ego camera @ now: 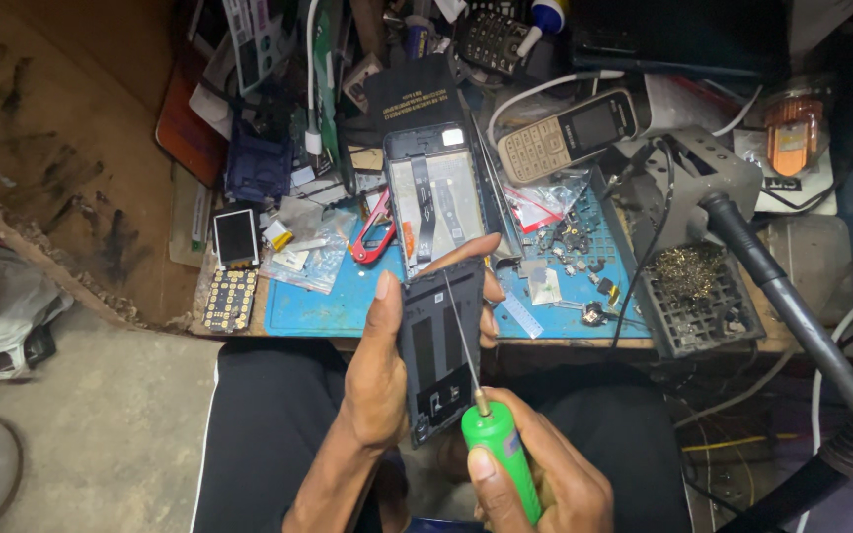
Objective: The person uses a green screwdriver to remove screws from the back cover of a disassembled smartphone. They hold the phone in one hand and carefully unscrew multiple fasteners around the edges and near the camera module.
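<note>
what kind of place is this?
Most likely a small phone repair bench. The left hand holds an opened phone frame, the right hand works a green-handled screwdriver on it, and a keypad phone and loose parts lie on the blue work mat.

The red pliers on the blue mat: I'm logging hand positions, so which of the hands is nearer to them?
Left. The left hand, gripping the dark phone frame, sits just below the red pliers. The right hand, holding the green screwdriver, is lower and further right.
</note>
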